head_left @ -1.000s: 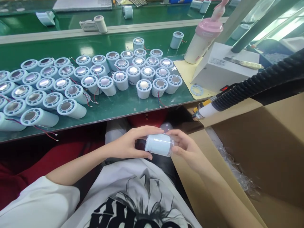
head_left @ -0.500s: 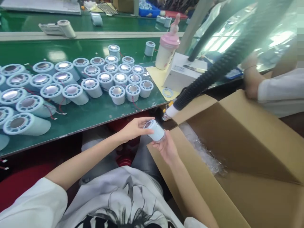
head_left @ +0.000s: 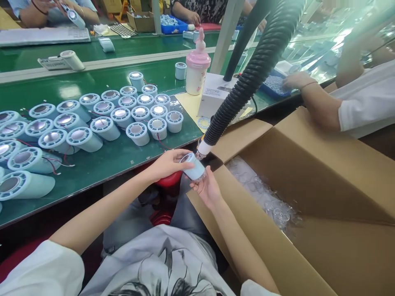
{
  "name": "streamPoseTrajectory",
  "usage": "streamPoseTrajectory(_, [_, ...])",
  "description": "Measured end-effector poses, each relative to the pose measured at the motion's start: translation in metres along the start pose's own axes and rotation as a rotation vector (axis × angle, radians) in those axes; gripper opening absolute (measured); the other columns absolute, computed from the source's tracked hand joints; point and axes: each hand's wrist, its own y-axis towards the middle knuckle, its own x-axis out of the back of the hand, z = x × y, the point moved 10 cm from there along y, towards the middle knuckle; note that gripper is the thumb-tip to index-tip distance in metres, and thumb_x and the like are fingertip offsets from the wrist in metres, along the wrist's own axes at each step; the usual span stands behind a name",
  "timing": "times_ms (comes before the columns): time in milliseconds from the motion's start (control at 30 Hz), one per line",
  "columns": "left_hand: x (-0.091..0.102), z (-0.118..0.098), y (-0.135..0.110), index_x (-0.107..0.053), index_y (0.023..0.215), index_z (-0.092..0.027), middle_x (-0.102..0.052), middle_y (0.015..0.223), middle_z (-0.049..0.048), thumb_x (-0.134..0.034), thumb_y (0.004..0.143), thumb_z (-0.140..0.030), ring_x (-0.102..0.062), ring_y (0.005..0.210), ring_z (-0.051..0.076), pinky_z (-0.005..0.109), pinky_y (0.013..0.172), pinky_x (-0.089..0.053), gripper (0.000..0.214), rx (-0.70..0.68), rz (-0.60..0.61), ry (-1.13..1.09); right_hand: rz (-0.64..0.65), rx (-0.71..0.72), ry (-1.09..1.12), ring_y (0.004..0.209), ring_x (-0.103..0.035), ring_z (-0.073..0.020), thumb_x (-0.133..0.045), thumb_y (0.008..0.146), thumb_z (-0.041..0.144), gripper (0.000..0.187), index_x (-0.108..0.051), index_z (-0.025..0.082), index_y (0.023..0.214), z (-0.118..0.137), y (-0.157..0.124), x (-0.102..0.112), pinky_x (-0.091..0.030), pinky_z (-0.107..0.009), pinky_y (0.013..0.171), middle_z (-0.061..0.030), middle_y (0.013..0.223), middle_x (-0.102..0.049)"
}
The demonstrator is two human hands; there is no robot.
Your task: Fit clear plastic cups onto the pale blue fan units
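Between my two hands is a light blue plastic cylinder (head_left: 195, 169), tilted, its ribbed ring end with a dark round centre facing up and left. My left hand (head_left: 168, 165) grips that upper end, thumb across the side. At the lower end, where a clear plastic edge shows, the fingers of my right hand (head_left: 210, 190) are closed around it. The metal tip of a black corrugated hose (head_left: 237, 90) with a white collar (head_left: 204, 147) is right at the cylinder's upper side; whether they touch I cannot tell.
Many similar cylinders (head_left: 137, 133), some with thin wires, stand on the green bench (head_left: 101, 164). A pink-lidded bottle (head_left: 197, 61) and white box (head_left: 212, 96) are behind the hose. At right, an open carton (head_left: 333, 172) holds clear plastic pieces (head_left: 262, 193). Co-workers' arms (head_left: 321, 94) show beyond.
The view has tilted up and shifted right, showing more co-workers across the bench. The cylinder, still in both hands, is now closer to the hose tip.
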Motion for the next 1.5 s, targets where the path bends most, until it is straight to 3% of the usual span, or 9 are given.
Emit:
streamPoseTrajectory(167, [0.002,-0.005,0.001,-0.059,0.114,-0.009,-0.067,0.112,0.0141,-0.079,0.064,-0.033,-0.061,0.105,0.026,0.043,0.097,-0.043,0.059,-0.002,0.002,0.0,0.046,0.038,-0.053,0.049,-0.058,-0.0105,-0.038,0.089,0.058,0.05,-0.059,0.015,0.1,0.004,0.004,-0.007,-0.047,-0.018,0.043,-0.0057,0.069,-0.069])
streamPoseTrajectory(367, [-0.002,-0.006,-0.016,-0.054,0.115,-0.015,-0.057,0.125,0.0155,-0.08,0.063,-0.021,-0.056,0.112,0.024,0.039,0.094,-0.045,0.058,-0.119,0.14,-0.016,0.066,0.205,-0.188,0.058,-0.061,-0.0125,-0.068,0.071,0.054,0.044,-0.052,0.023,0.098,0.023,-0.011,-0.007,-0.052,-0.024,0.052,0.0015,0.078,-0.064])
streamPoseTrajectory(500, [-0.01,0.002,-0.039,-0.044,0.127,-0.022,-0.048,0.135,0.015,-0.077,0.066,-0.017,-0.055,0.113,0.023,0.036,0.089,-0.049,0.069,-0.082,0.25,-0.054,0.116,0.352,-0.351,0.085,-0.06,-0.0148,-0.081,0.062,0.029,0.042,-0.057,0.023,0.095,0.042,-0.034,-0.015,-0.053,-0.026,0.072,-0.001,0.095,-0.061])
streamPoseTrajectory(600, [-0.014,0.008,-0.045,-0.04,0.133,-0.023,-0.051,0.131,0.0135,-0.075,0.069,-0.018,-0.059,0.107,0.02,0.036,0.089,-0.05,0.073,-0.021,0.284,-0.061,0.175,0.532,-0.584,0.109,-0.053,-0.0216,-0.078,0.067,0.028,0.04,-0.055,0.024,0.099,0.057,-0.047,-0.024,-0.05,-0.036,0.086,-0.0066,0.115,-0.056])
streamPoseTrajectory(900, [-0.013,0.009,0.013,-0.055,0.118,-0.015,-0.06,0.119,0.0125,-0.077,0.067,-0.025,-0.057,0.11,0.022,0.039,0.096,-0.043,0.056,-0.122,0.233,-0.05,0.076,0.673,-0.67,0.105,-0.054,-0.0201,-0.074,0.071,0.038,0.041,-0.047,0.026,0.1,0.07,-0.023,0.005,-0.05,-0.039,0.087,-0.0068,0.114,-0.053])
streamPoseTrajectory(1000, [-0.012,0.014,0.015,-0.054,0.117,-0.015,-0.059,0.119,0.0123,-0.077,0.067,-0.024,-0.057,0.108,0.021,0.037,0.095,-0.044,0.056,-0.116,0.236,-0.044,0.087,0.668,-0.69,0.108,-0.054,-0.0204,-0.074,0.071,0.035,0.04,-0.049,0.025,0.1,0.072,-0.023,0.006,-0.05,-0.04,0.09,-0.007,0.116,-0.054])
streamPoseTrajectory(1133, [-0.012,0.015,-0.016,-0.049,0.125,-0.02,-0.055,0.125,0.0124,-0.075,0.068,-0.021,-0.059,0.105,0.02,0.035,0.089,-0.049,0.063,-0.096,0.278,-0.007,0.187,0.661,-0.856,0.118,-0.051,-0.0235,-0.074,0.073,0.028,0.039,-0.053,0.024,0.105,0.069,-0.041,-0.011,-0.047,-0.041,0.095,-0.0095,0.123,-0.056])
streamPoseTrajectory(1300, [-0.017,-0.005,-0.069,-0.048,0.132,-0.024,-0.049,0.136,0.0131,-0.073,0.07,-0.017,-0.052,0.12,0.025,0.039,0.101,-0.044,0.067,-0.191,0.309,0.152,0.32,0.715,-1.143,0.116,-0.054,-0.026,-0.072,0.075,0.029,0.041,-0.053,0.024,0.111,0.06,-0.073,-0.041,-0.047,-0.044,0.096,-0.011,0.125,-0.057])
streamPoseTrajectory(1500, [-0.017,-0.018,-0.102,-0.049,0.132,-0.027,-0.048,0.139,0.0107,-0.074,0.07,-0.019,-0.046,0.127,0.027,0.039,0.103,-0.042,0.068,-0.273,0.26,0.292,0.395,0.544,-1.068,0.104,-0.061,-0.0215,-0.072,0.076,0.029,0.046,-0.049,0.027,0.117,0.048,-0.087,-0.056,-0.053,-0.036,0.089,-0.0064,0.116,-0.06])
